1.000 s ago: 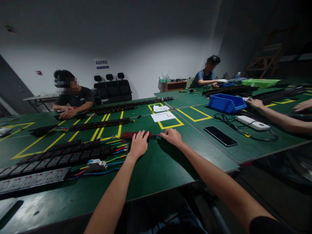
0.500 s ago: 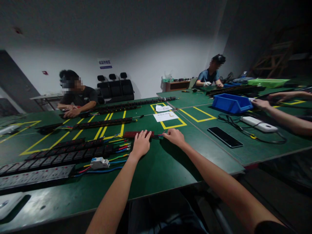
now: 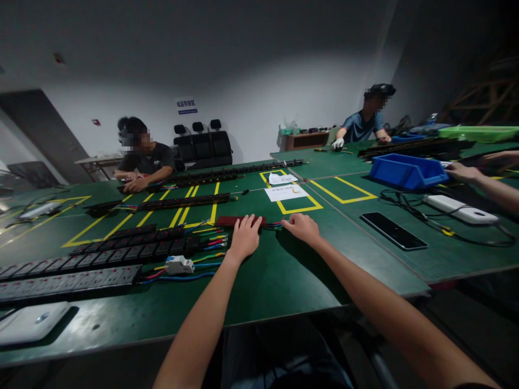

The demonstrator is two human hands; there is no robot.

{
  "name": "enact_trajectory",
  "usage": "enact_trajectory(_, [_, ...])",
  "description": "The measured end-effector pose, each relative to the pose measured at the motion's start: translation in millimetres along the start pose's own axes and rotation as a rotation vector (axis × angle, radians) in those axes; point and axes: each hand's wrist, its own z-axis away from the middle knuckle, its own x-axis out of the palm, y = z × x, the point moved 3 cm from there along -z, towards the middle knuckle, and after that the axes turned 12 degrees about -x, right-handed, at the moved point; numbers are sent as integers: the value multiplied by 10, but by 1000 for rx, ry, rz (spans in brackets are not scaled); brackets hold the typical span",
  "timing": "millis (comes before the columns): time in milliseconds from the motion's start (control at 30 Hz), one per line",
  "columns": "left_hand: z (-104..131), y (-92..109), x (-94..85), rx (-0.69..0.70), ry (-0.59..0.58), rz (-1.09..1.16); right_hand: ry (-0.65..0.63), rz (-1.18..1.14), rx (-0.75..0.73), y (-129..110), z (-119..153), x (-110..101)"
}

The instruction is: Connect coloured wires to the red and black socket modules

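A flat dark-red strip (image 3: 227, 221) lies on the green table, with coloured wires (image 3: 272, 225) coming out of its right end. Across the strip's right part rests my left hand (image 3: 246, 237), palm down, its fingers stretched over the top. My right hand (image 3: 300, 227) is curled closed at the far end of the wires, pinching them; the fingertips are partly hidden. Left of my hands lie black power strips (image 3: 138, 254) with loose wire ends. A small white circuit breaker (image 3: 179, 265) sits on wires near my left forearm.
A phone (image 3: 393, 230), a white device (image 3: 460, 209) with black cables and a blue bin (image 3: 407, 172) are on the right. A co-worker's hand (image 3: 464, 173) is beside the bin. Papers (image 3: 286, 193) lie ahead. Two people sit across the table. A white box (image 3: 34, 323) stands front left.
The view has turned slightly left, so everything appears shifted right. Both hands keep their places on the strip and wires. The far-right co-worker's gloved hand has shifted.
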Motion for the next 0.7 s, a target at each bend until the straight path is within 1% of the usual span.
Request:
enact_trajectory(267, [-17,-11,6,1,-8,-7,3,-6,-5,14,-9,0])
enact_trajectory(567, [-17,-13,41,6,30,-18,8,5,-3,47,-29,39])
enact_trajectory(700, [-14,-11,32,6,29,-16,8,1,-4,54,-36,44])
